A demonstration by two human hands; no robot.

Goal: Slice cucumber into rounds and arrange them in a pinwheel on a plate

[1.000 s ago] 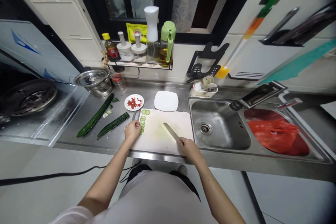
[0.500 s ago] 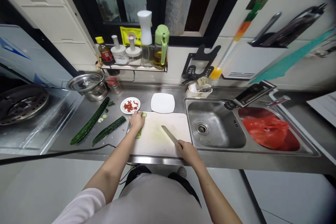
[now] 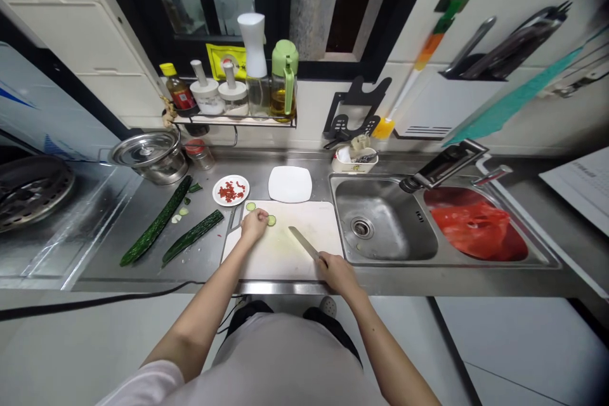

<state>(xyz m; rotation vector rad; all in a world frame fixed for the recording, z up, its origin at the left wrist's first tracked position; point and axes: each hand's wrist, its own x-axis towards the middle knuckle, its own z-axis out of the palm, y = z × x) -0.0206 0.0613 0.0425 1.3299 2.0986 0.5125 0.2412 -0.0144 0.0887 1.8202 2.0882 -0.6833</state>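
On the white cutting board (image 3: pixel 285 260), my left hand (image 3: pixel 254 224) pinches at a round cucumber slice (image 3: pixel 271 221), its fingers drawn together. Another slice (image 3: pixel 250 207) lies near the board's upper left corner. My right hand (image 3: pixel 339 271) grips a kitchen knife (image 3: pixel 303 242) by the handle, the blade pointing up and left over the board. To the left on the counter are a long cucumber (image 3: pixel 157 222) and a shorter cut cucumber (image 3: pixel 193 238). Behind the board are a white plate with chopped red pieces (image 3: pixel 231 190) and a white square plate (image 3: pixel 290 184).
Right of the board is a steel sink (image 3: pixel 394 235) with a faucet (image 3: pixel 445 165) and a red plastic bag (image 3: pixel 473 228). A lidded steel pot (image 3: pixel 152 155) stands at the back left. A rack (image 3: pixel 238 120) with several bottles hangs above the counter.
My left hand has moved a little right with a cucumber slice at its fingertips; one slice now lies in the open behind it. The knife stays in my right hand. The view has shifted slightly.
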